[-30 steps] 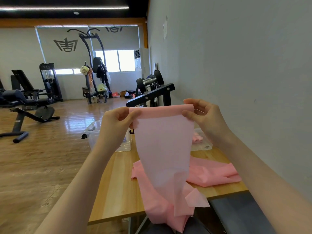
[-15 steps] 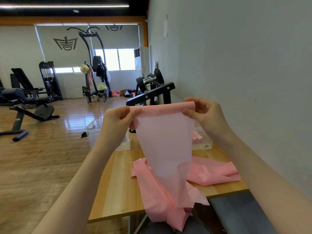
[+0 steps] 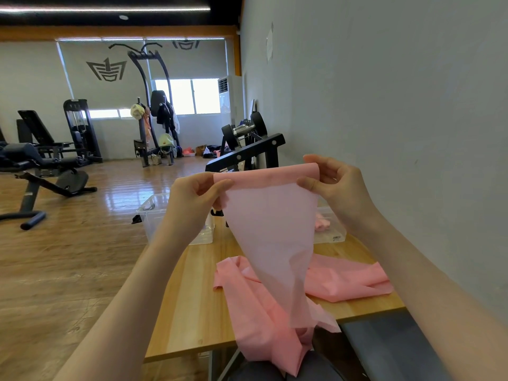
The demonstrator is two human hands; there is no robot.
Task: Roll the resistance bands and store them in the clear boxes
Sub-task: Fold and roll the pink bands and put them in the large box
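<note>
A pink resistance band hangs in front of me, its top edge turned over into a narrow roll. My left hand pinches the left end of that roll and my right hand pinches the right end. The band's lower part trails down over the wooden table and off its near edge. Another heap of pink band lies on the table to the right. A clear box stands behind my left hand. A second clear box at the right holds a pink roll.
A grey wall runs along the right side of the table. A black rack with a dumbbell stands behind the boxes. A dark padded seat sits at the lower right. Gym benches and machines stand on the wood floor to the left.
Both hands have lifted the band's top edge a little and turned it over further, so the rolled strip at the top is thicker. The hanging part has drawn upward.
</note>
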